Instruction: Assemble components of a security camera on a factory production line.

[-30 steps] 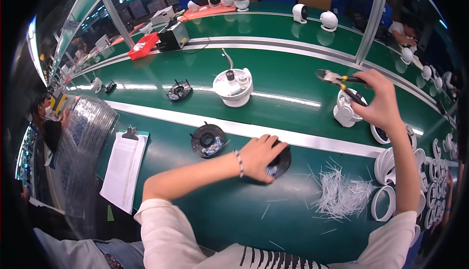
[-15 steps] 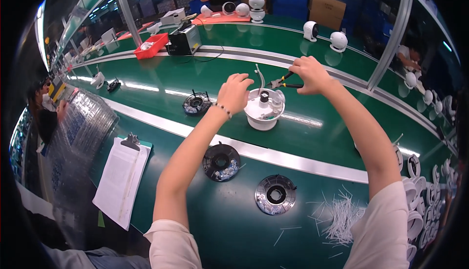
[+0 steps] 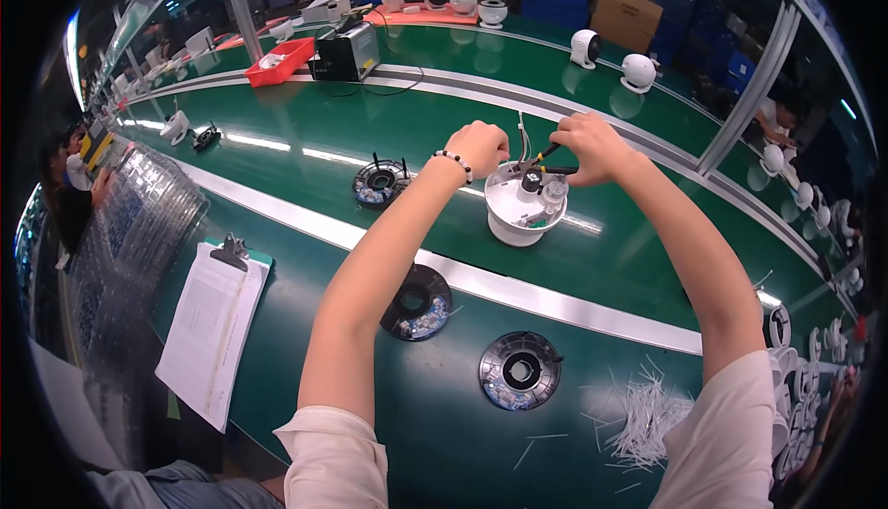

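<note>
White round housing (image 3: 523, 213) sits open-topped on the green bench (image 3: 305, 130), small parts inside. The left hand (image 3: 478, 147) rests curled at its rim; whether its grip holds anything I cannot tell. The right hand (image 3: 592, 147) is clamped on black-handled pliers (image 3: 546, 165) over it. A red bin (image 3: 277, 60) and cardboard boxes (image 3: 625, 15) stand behind. Black discs (image 3: 519, 370), a clipboard (image 3: 215, 329) and white clippings (image 3: 643, 417) lie nearer.

Sleeves: I see short pale cream sleeves, ending above both elbows.
Forearms: I see both bare, nothing worn below the sleeve hems except at one wrist.
Left wrist: I see a beaded bracelet (image 3: 454, 163) of dark and light beads.
Hands: left hand (image 3: 481, 147) and right hand (image 3: 592, 147) are ungloved.
Legs: I see grey-blue trousers at the lower edge.
</note>
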`<action>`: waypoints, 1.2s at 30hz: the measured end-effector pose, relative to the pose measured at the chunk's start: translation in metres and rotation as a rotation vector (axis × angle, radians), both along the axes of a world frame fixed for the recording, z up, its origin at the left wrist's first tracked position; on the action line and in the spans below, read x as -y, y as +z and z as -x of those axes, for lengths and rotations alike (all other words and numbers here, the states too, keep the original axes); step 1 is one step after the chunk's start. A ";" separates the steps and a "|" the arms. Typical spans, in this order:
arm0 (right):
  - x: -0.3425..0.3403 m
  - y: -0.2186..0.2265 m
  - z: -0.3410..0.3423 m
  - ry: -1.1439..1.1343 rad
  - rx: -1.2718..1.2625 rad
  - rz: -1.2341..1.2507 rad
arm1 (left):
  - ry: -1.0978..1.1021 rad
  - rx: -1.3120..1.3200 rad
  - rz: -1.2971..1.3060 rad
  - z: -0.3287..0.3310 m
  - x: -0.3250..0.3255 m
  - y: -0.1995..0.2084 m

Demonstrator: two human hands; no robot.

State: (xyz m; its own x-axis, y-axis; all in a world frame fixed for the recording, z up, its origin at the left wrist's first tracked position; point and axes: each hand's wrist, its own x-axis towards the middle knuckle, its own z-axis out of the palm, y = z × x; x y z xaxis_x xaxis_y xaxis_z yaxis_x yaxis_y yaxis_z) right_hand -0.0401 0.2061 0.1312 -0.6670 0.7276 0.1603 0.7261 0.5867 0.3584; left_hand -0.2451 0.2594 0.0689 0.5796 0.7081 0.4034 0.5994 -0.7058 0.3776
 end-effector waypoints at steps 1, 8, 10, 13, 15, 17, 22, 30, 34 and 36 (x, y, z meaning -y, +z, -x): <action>0.001 -0.003 0.000 0.001 0.010 -0.027 | 0.003 -0.018 0.016 -0.002 0.001 -0.001; 0.041 0.011 -0.013 -0.221 0.040 0.053 | 0.029 0.065 -0.185 0.001 0.022 0.004; 0.067 0.023 -0.044 -0.226 -0.215 -0.142 | -0.073 0.485 -0.153 -0.002 0.039 0.012; 0.138 0.038 -0.081 -0.311 -0.902 -0.407 | -0.263 0.923 -0.025 -0.041 0.111 0.023; 0.193 0.034 -0.084 -0.302 -1.306 -0.397 | -0.583 0.652 0.295 -0.052 0.161 0.011; 0.270 0.033 -0.055 -0.339 -1.340 -0.384 | -0.841 0.302 0.451 -0.056 0.193 0.005; 0.412 -0.022 0.010 -0.510 -0.909 0.061 | -0.609 -0.011 0.218 -0.030 0.173 -0.021; 0.467 -0.112 0.067 -0.392 -0.831 0.268 | -0.481 -0.309 0.494 -0.018 0.190 -0.052; 0.467 -0.131 0.075 -0.376 -0.858 0.270 | -0.412 0.239 0.898 -0.023 0.204 -0.053; 0.464 -0.134 0.070 -0.368 -0.885 0.254 | -0.371 0.389 1.055 -0.028 0.216 -0.043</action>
State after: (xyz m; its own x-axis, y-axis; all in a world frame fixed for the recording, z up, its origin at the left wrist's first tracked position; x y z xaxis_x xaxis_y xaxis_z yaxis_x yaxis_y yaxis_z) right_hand -0.1105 -0.2581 -0.0025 -0.1077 0.9472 0.3020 0.8239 0.2550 -0.5061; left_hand -0.2175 0.0434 0.0263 0.7872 0.6109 -0.0849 0.1394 -0.0422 0.9893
